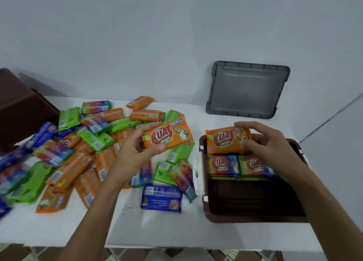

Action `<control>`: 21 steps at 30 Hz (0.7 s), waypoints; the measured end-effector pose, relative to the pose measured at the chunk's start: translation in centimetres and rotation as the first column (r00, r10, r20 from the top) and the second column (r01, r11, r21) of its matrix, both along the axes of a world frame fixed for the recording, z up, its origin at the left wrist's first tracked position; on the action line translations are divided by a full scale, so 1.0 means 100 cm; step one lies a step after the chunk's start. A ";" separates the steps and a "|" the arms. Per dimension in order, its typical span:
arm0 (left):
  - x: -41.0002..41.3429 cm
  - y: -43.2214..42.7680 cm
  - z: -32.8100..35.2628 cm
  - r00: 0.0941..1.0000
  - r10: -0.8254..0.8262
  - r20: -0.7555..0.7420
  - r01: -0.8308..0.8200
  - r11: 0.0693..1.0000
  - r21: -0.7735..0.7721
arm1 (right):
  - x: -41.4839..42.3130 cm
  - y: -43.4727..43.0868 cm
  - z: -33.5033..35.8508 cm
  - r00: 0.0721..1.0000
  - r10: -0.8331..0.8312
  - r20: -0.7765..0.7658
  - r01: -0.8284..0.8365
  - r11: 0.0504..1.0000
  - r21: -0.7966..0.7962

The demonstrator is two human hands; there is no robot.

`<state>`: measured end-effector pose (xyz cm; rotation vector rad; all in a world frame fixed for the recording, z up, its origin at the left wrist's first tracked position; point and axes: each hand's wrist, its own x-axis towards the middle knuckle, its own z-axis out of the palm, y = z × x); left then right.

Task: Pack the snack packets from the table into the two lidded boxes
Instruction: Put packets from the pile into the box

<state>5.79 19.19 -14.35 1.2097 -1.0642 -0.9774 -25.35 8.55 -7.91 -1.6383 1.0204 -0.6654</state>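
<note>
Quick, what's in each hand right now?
Left hand: grips an orange KUAT packet.
Right hand: grips a second orange KUAT packet at the brown box.

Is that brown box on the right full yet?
Not full. The brown box has a row of packets at its far end, while its near half shows bare floor.

Orange packets (169, 135), seemingly dark-brown box (255, 219)
</note>
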 end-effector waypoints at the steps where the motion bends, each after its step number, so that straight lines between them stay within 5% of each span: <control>1: -0.010 -0.002 -0.001 0.999 -0.010 -0.031 0.010 1.000 0.002 | -0.011 -0.001 -0.002 0.999 0.004 -0.032 -0.003 1.000 0.004; 11: -0.082 -0.006 -0.009 0.998 0.002 -0.059 0.004 0.996 0.094 | -0.017 -0.016 -0.072 0.987 0.094 -0.127 -0.065 0.975 0.212; 16: -0.096 -0.004 -0.005 0.997 0.059 -0.041 -0.054 0.992 0.113 | -0.020 -0.021 -0.087 0.808 0.064 -0.586 -0.237 0.945 -0.223; 19: -0.105 -0.005 -0.002 0.998 0.058 -0.030 -0.055 0.993 0.104 | -0.020 -0.019 -0.085 0.787 0.029 -0.616 -0.260 0.921 -0.289; 21: -0.110 -0.006 0.001 0.999 0.045 -0.021 -0.043 0.994 0.103 | -0.024 -0.018 -0.076 0.872 -0.028 -0.488 -0.154 0.932 -0.329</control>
